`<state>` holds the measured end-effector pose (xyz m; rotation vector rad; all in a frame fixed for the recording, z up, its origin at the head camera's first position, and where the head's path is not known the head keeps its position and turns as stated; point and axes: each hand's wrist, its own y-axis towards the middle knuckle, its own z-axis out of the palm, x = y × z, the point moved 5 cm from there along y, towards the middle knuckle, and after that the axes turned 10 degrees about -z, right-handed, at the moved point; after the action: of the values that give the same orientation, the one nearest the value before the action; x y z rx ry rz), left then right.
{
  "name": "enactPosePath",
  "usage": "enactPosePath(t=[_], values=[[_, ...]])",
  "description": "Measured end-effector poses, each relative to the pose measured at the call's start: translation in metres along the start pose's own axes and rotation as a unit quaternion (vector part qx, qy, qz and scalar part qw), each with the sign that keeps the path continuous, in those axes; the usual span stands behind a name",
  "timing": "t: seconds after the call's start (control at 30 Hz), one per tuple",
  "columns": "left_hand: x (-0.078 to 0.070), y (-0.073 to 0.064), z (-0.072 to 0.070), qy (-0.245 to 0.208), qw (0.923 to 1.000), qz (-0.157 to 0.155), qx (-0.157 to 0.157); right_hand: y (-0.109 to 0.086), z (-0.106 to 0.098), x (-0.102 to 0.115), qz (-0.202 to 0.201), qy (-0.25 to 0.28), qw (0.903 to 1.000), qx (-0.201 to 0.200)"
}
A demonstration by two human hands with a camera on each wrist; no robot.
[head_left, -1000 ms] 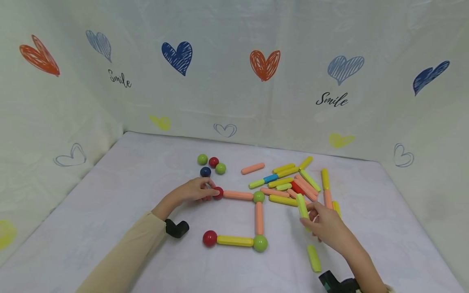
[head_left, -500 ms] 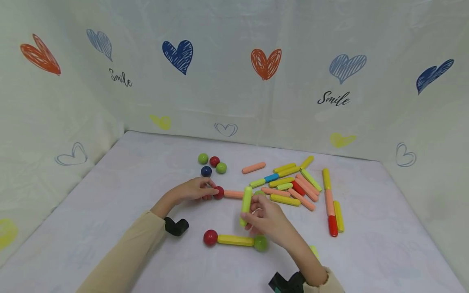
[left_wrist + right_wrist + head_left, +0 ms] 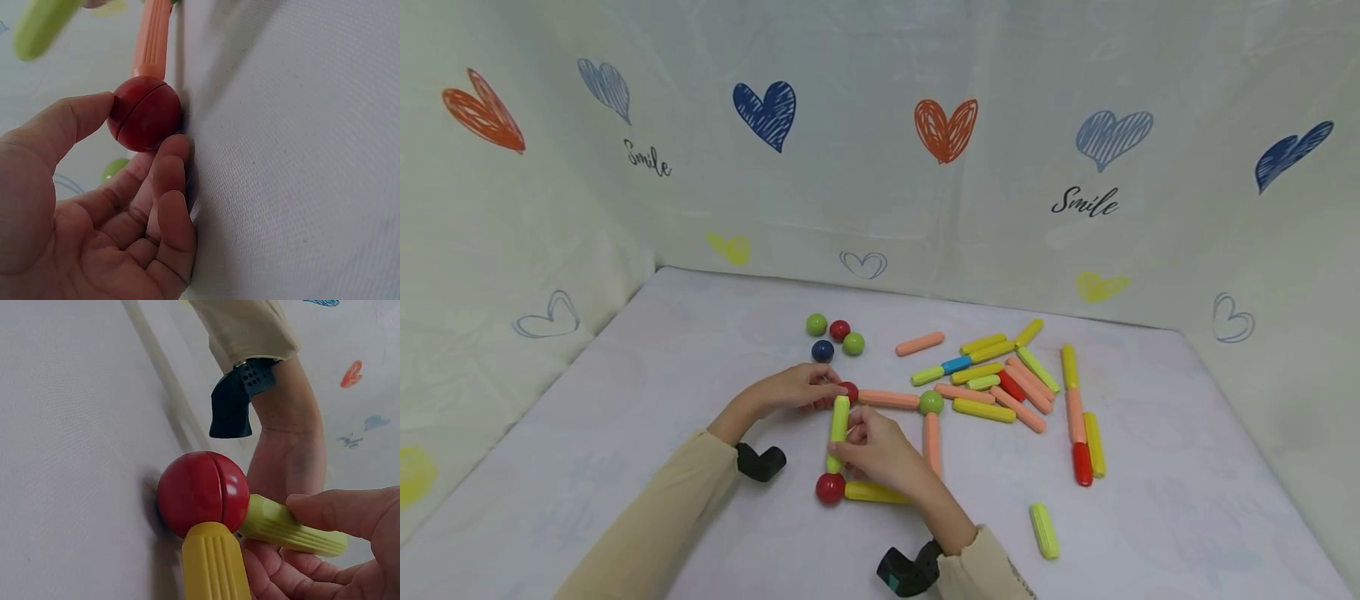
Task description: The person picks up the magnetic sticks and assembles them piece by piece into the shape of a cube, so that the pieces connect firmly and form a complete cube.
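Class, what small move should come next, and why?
Perhaps tilt the lime-green rod, in the right hand, down toward the held red ball: the left hand pinches that ball, yet the rod's far end is apart from it in the left wrist view.

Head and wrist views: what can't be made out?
Head: right end of the yellow stick at the near red ball, behind the right forearm.
Head: lower end of the nearest pink stick, same forearm.
Head: part of the red ball at the left hand, behind that hand; the ball shows elsewhere.
Left wrist: green stick in the right hand, blurred, cut by top edge.
Right wrist: yellow stick's other end, cut by bottom edge.
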<state>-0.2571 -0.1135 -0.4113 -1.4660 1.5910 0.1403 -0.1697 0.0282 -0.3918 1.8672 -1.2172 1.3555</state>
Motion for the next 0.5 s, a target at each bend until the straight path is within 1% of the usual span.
enactPosePath(t=[0.27, 0.5], values=[[0.001, 0.002, 0.001, -0.009, 0.9999, 0.002, 0.007, 0.006, 0.002, -0.009, 0.029, -0.012, 0.9995, 0.002], [0.001, 0.000, 0.000, -0.013, 0.9999, -0.001, 0.001, 0.013, 0.003, -0.011, 0.051, -0.025, 0.9984, 0.008]])
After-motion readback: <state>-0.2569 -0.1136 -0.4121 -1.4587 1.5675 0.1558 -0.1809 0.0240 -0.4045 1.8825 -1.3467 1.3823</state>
